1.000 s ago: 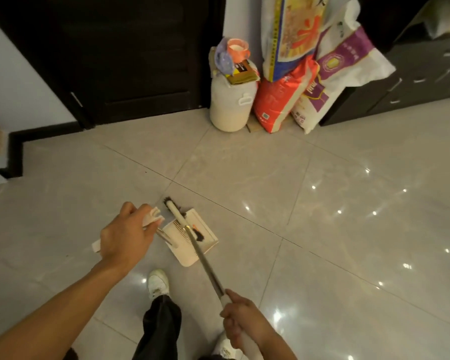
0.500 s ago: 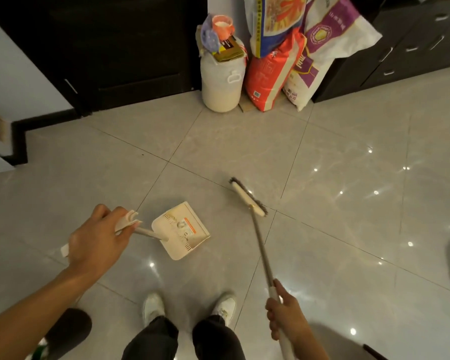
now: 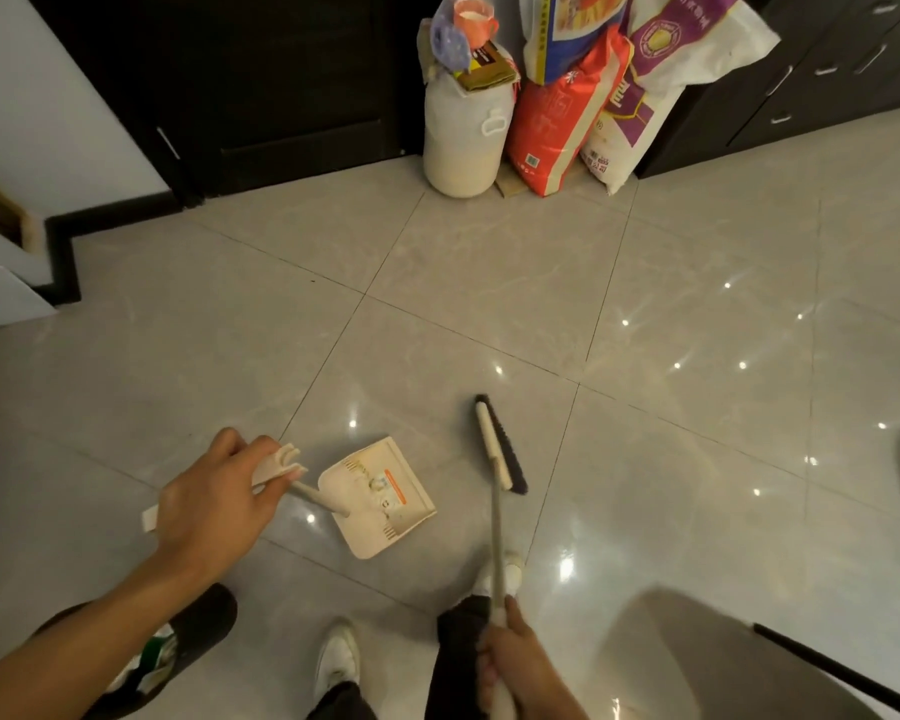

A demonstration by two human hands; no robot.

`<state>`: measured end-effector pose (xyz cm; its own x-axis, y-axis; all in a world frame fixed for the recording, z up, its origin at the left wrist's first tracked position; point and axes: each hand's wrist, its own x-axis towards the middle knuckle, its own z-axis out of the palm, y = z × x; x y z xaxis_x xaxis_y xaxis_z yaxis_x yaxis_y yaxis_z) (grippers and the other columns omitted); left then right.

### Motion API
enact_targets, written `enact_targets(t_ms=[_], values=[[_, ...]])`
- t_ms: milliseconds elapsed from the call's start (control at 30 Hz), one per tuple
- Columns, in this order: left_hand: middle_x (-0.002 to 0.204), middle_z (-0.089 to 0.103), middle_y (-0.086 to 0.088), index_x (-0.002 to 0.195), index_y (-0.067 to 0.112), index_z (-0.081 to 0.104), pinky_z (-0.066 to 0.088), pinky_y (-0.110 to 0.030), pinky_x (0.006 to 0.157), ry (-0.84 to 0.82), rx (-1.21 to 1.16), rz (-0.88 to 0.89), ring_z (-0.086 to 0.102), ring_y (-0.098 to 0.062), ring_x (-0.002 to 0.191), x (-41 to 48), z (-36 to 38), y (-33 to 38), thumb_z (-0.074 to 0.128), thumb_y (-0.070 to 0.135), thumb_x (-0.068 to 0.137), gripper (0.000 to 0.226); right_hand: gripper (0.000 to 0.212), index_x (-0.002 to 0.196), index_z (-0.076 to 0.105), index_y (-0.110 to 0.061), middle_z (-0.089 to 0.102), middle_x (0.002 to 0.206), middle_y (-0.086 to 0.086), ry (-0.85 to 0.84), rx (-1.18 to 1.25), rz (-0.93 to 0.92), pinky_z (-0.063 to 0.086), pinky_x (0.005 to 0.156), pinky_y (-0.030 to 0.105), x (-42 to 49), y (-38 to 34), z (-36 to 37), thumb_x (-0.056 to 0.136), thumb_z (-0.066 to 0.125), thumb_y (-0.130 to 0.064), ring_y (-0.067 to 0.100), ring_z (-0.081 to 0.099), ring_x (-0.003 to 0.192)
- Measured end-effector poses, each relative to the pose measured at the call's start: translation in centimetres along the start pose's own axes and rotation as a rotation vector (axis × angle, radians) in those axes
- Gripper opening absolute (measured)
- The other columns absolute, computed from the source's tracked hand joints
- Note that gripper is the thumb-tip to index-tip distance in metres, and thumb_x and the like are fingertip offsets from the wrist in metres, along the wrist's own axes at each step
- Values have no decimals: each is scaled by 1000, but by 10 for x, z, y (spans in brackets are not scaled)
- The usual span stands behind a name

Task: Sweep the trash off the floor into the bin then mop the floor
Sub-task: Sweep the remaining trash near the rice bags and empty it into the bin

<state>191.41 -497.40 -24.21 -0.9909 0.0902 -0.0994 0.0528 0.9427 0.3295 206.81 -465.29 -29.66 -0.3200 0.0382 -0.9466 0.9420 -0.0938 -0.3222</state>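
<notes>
We log: left hand (image 3: 214, 504) gripping cream dustpan (image 3: 378, 498) handle, right hand (image 3: 523, 667) gripping broom (image 3: 500, 444), its head just right of the dustpan.

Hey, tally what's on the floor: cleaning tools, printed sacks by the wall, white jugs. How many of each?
Cleaning tools: 2, broom and dustpan
Sacks: 3, blue sack, red sack, purple-and-white sack
Jugs: 1, white jug
Total: 6

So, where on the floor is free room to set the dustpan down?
Bare tiles lie between the broom and the cabinet, and between the dustpan and the door. Crowded by the jug and sacks, and near the bin.
</notes>
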Motion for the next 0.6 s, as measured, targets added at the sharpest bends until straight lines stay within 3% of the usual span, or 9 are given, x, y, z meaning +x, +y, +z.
enact_targets(t_ms=[100,267,433,600], values=[[80,42,10,97,28,66,29,-17,46,21,-15,-20,42,-6,50,-16,1,-24,78,41,84,22,78,161,20,-27,51,49,8,-46,52,-10,41,38,26,-8,16,64,93,50,-1,17,48,37],[80,44,5,97,24,67,31,-19,48,51,-20,5,41,-8,52,-32,8,-39,77,39,84,23,71,158,30,-26,48,52,10,-42,196,-12,34,36,22,-32,33,115,95,46,4,18,40,36],[80,44,5,99,23,67,32,-20,49,69,-40,-2,40,-8,53,-31,10,-44,78,38,84,24,69,153,43,-26,44,48,8,53,214,-80,31,34,21,-42,39,116,94,46,9,17,35,36],[81,44,3,100,21,68,29,-19,49,83,-5,-6,40,-10,53,-29,21,-44,82,35,82,27,71,158,33,-27,45,48,7,199,121,-144,35,35,24,-18,30,76,96,46,5,18,39,37]])
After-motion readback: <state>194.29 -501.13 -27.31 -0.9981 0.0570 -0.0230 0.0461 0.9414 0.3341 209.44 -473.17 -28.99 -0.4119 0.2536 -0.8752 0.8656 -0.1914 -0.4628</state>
